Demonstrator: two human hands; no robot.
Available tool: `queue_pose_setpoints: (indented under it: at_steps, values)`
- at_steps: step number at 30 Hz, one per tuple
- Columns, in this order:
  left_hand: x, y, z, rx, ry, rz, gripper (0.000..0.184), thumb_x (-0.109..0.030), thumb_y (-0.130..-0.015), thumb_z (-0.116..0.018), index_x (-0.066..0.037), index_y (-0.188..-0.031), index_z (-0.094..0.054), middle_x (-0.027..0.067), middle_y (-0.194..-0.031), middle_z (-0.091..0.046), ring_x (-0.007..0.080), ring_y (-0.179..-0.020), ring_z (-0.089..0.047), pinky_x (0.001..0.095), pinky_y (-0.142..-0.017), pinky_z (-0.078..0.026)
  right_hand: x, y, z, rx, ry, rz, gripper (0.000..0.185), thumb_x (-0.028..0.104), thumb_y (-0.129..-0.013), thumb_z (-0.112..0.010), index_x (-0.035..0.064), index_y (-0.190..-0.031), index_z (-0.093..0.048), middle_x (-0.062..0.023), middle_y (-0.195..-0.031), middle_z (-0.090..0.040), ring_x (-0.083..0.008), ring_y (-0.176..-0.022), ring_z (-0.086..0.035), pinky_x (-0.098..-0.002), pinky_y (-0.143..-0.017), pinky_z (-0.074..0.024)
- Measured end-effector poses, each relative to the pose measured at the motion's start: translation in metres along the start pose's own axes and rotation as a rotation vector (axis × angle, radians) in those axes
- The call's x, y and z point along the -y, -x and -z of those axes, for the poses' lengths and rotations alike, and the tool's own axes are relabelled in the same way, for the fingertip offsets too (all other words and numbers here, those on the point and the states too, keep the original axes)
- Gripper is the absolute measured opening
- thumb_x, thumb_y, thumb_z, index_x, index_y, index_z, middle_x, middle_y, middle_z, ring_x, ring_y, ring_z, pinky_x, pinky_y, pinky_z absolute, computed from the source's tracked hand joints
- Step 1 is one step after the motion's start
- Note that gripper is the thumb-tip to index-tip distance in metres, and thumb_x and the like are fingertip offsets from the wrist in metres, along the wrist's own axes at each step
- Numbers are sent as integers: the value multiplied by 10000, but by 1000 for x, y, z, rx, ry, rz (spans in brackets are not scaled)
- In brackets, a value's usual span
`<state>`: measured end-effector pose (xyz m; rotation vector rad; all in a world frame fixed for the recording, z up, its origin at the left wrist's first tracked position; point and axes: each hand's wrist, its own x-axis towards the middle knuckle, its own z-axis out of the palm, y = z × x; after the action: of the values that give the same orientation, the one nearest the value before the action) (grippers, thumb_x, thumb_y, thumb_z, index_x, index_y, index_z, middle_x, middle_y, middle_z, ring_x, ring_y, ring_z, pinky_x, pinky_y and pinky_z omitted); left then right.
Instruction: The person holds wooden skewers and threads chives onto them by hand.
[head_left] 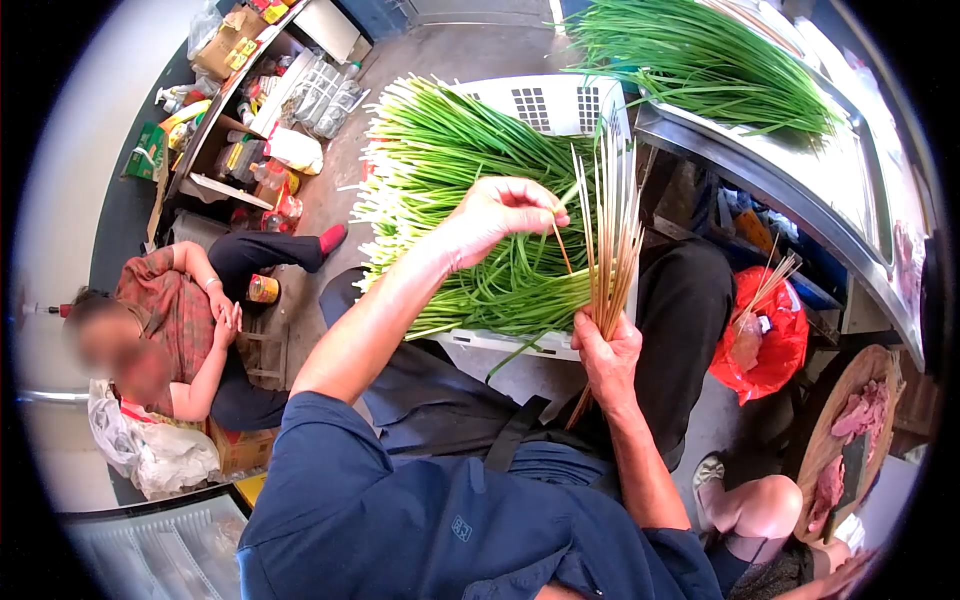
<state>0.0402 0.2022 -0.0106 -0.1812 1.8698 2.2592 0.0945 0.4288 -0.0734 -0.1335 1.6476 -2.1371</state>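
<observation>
A bundle of thin wooden skewers (612, 262) stands nearly upright in my right hand (608, 358), whose fingers are wrapped round its lower part. My left hand (508, 212) is above the greens, thumb and fingers pinched on a single skewer (563, 246) that points down. Long green stalks with pale ends (430, 180) fill a white plastic crate (540, 105) in front of me. Some green leaves lie close to my right hand and the skewers.
More greens (710, 70) lie on a metal table (850, 165) at the upper right. A red bag (765, 350) with skewers is at the right, near a round board (815, 440) with meat. A person (175, 330) sits at the left by cluttered shelves (235, 150). Another person's legs show lower right.
</observation>
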Motion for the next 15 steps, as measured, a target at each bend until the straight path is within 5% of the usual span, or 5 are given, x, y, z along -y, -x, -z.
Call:
queue_pose_setpoints:
  at_steps: [3,8,11,13,15]
  values:
    - [11,5,-12,109,-151,-5,57,23,-784,-667,-31,-798,-652,65,-992,-643,149,-944,-593,306,-886,-462,0,1,0,-6,-1,-11,75,82,-903,-583,9,-885,-574,19,-677,-529,-59,-586,-486,-212,-541,-406]
    - [22,10,-21,183,-269,45,40,-28,-799,-681,-26,-823,-648,46,-965,-652,140,-916,-593,291,-880,-450,-1,0,-2,-35,-37,-4,74,83,-906,-576,10,-896,-577,19,-677,-529,-57,-585,-483,-209,-542,-401]
    - [4,3,0,134,-557,-138,62,-58,-819,-666,-5,-846,-649,49,-918,-655,131,-896,-598,287,-824,-476,-2,-2,-1,-29,-39,3,76,86,-909,-574,11,-901,-578,19,-670,-528,-56,-582,-480,-209,-537,-394]
    - [-20,2,28,-79,-1100,-394,82,-37,-766,-664,-25,-845,-645,70,-817,-628,183,-803,-610,301,-720,-481,-6,-4,0,-44,-54,44,86,117,-902,-591,35,-922,-574,9,-607,-537,-32,-465,-399,-189,-431,-303]
    - [-34,6,62,-148,-1489,-535,63,-31,-725,-645,-27,-742,-584,110,-723,-555,294,-741,-575,399,-660,-462,0,-3,0,-39,-44,19,80,103,-905,-582,24,-905,-574,15,-628,-531,-43,-515,-435,-198,-478,-343]
